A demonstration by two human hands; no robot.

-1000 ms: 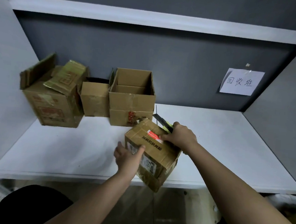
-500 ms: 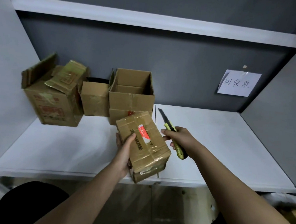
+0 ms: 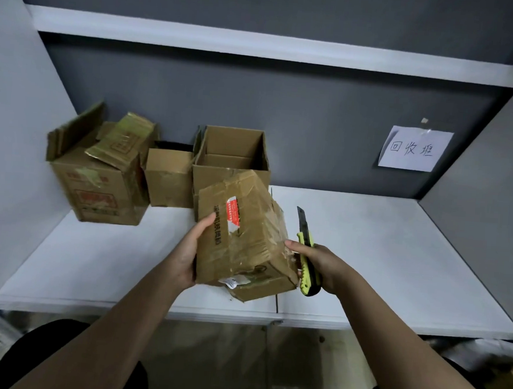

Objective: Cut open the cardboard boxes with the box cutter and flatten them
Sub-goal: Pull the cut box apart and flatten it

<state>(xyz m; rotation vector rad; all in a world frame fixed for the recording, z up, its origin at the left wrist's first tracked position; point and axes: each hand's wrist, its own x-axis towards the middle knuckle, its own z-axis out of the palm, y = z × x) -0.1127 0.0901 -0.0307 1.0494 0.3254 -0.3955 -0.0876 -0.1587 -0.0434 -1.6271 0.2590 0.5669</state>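
Cardboard, brown, taped and crumpled, made up the small closed box (image 3: 240,232) you held tilted over the front of the white shelf board (image 3: 396,265), its red-and-white label facing you. Your left hand (image 3: 189,250) cupped the box's left side, thumb laid on the top face and fingers hidden beneath, probably to turn a taped seam toward the blade. Your right hand (image 3: 320,267) was wrapped round the yellow-green and black box cutter (image 3: 306,252), just right of the box, one fingertip touching its torn corner. You kept the blade out, pointing up and away from the box, a sensible way to spare your left hand while repositioning. Behind the box, three open brown cartons (image 3: 171,182) stood unflattened at the back, so most work seemed to remain.
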